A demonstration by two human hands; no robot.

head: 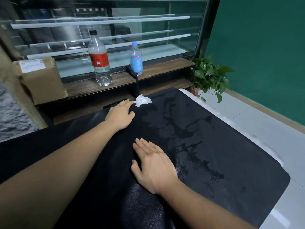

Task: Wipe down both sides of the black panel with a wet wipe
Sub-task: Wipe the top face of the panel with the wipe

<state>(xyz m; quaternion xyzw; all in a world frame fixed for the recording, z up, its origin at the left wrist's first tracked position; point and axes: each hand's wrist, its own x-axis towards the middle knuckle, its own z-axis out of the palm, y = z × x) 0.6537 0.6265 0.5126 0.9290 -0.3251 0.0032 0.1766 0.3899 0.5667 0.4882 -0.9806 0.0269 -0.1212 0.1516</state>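
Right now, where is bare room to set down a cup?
Bare panel lies right of the right hand, out to its edge, though wet. The shelf is free between blue bottle and plant. Crowded: far corner, with wipe and left hand.

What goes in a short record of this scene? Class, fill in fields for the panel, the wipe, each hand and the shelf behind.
Panel: black panel lying flat, wet patches on top
Wipe: crumpled white wet wipe near the panel's far edge
Left: left hand flat on panel, fingertips at the wipe
Right: right hand flat on panel, holding nothing
Shelf: red-label bottle, blue-label bottle, both upright
Sides: cardboard box left, potted plant right
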